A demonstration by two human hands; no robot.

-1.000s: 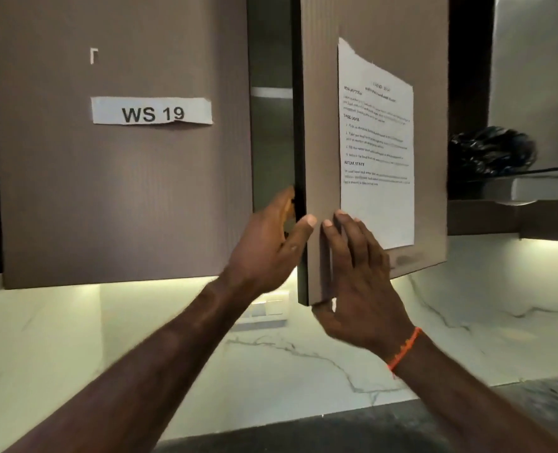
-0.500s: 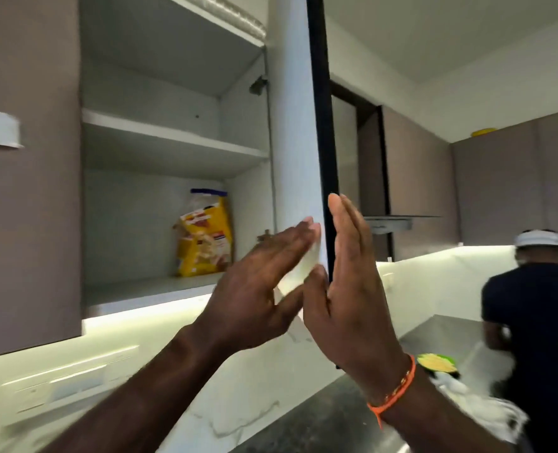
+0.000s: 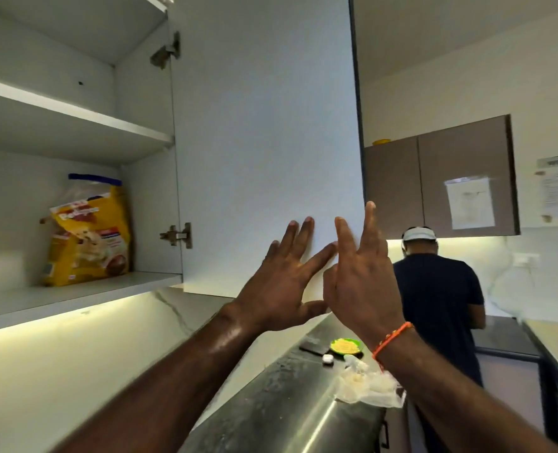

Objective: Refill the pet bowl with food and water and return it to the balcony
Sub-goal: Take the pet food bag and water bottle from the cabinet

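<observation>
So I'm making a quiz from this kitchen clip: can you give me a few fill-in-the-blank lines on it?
1. The yellow pet food bag stands on the ____ shelf of the white cupboard.
2. The white cupboard door is ____.
3. The orange string bracelet is on the ____ wrist.
4. The left hand and right hand hold ____.

Missing: bottom; open; right; nothing
</observation>
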